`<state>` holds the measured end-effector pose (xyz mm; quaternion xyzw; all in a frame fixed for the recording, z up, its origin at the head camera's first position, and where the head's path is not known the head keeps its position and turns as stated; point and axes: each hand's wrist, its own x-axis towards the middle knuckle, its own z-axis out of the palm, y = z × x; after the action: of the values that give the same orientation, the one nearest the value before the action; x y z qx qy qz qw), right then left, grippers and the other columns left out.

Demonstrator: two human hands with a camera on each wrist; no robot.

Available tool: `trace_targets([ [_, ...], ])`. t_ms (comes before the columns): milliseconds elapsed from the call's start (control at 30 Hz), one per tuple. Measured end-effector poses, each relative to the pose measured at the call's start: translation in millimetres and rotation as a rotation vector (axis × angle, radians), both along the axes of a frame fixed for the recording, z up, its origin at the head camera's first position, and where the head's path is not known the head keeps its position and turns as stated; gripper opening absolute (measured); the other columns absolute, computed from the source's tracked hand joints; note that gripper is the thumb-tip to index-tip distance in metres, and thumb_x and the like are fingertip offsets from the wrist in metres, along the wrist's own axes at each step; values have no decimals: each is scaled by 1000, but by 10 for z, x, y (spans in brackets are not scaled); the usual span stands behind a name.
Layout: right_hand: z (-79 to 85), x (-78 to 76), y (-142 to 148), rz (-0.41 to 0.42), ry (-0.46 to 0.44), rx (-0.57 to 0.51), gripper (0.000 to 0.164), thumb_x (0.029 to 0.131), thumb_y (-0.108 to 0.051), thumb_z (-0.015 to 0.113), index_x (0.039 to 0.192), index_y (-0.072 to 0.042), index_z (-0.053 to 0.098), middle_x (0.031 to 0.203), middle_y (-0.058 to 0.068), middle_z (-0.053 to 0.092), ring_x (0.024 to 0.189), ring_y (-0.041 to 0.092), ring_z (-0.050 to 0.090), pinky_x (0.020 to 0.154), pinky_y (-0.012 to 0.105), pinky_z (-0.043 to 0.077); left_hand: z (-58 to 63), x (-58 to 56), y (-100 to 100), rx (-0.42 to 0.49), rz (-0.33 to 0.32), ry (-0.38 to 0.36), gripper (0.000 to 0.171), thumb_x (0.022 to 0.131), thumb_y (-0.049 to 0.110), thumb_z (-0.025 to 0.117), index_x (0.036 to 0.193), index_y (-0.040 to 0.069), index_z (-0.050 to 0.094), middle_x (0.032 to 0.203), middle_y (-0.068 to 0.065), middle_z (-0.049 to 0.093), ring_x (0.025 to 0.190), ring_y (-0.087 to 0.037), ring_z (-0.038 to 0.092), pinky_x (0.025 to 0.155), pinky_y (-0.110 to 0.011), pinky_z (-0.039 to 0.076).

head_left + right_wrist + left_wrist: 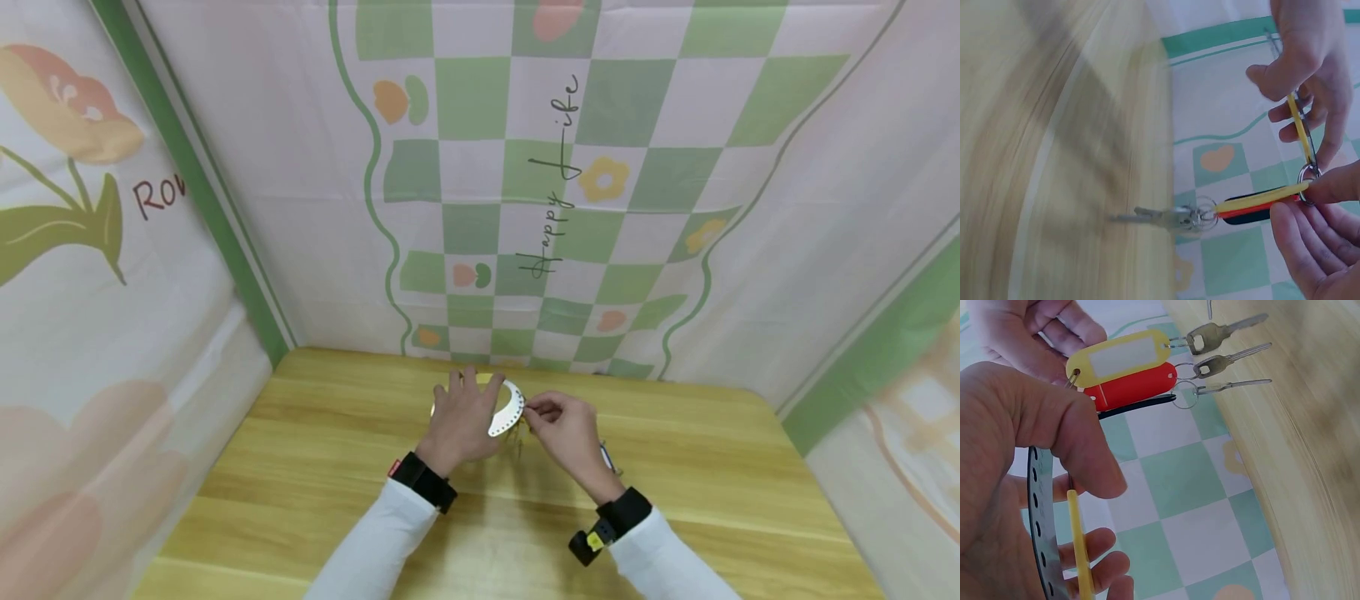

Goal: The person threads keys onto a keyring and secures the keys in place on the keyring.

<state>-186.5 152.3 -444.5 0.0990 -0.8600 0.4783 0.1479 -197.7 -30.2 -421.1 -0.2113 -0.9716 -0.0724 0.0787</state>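
Observation:
My left hand (465,421) grips a curved silver plate (508,414) with a row of holes along its edge. A thin yellow strip (1079,544) lies alongside the plate between thumb and fingers; its kind is unclear. At the plate's right end, my right hand (564,429) pinches the end of the key tags by a metal ring (1302,176). The ring touches the plate's end; whether it passes through a hole is hidden. A yellow key tag (1122,357), a red key tag (1138,386) and a black key tag (1141,406) carry keys (1210,339) on small rings.
A wooden table (300,500) lies under both hands. Beside the right wrist is a small blue-and-white item (606,456), partly hidden. Patterned cloth (472,100) hangs behind the table and at both sides.

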Motion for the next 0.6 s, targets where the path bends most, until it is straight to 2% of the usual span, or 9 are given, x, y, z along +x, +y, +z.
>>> trace_targets([
  [167, 28, 9, -23, -34, -108, -126, 4, 85, 2, 76, 89, 1, 74, 80, 11, 71, 65, 21, 69, 57, 29, 58, -1, -9, -3, 2, -4, 7, 88, 72, 40, 85, 148, 18, 47, 124, -23, 53, 114, -41, 51, 83, -57, 50],
  [300, 34, 9, -15, -15, -94, -120, 4, 86, 1, 76, 89, 4, 75, 79, 11, 72, 66, 27, 70, 57, 29, 58, 16, -24, -18, 14, -10, 0, 88, 70, 42, 87, 146, 20, 49, 125, -20, 53, 113, -40, 52, 83, -56, 50],
  [433, 47, 12, 8, 34, -8, -6, 3, 87, 1, 76, 89, 3, 77, 78, 8, 73, 65, 22, 70, 56, 25, 56, 47, -31, -29, 32, -21, -34, 87, 68, 36, 88, 146, 21, 51, 126, -19, 52, 111, -38, 53, 82, -55, 50],
  [600, 57, -1, 15, 73, 186, 203, 10, 82, 7, 78, 84, -3, 79, 76, 4, 73, 64, 10, 67, 56, 23, 54, 62, -37, -40, 59, -33, -83, 87, 68, 28, 88, 147, 21, 52, 125, -18, 53, 108, -36, 52, 82, -55, 49],
])
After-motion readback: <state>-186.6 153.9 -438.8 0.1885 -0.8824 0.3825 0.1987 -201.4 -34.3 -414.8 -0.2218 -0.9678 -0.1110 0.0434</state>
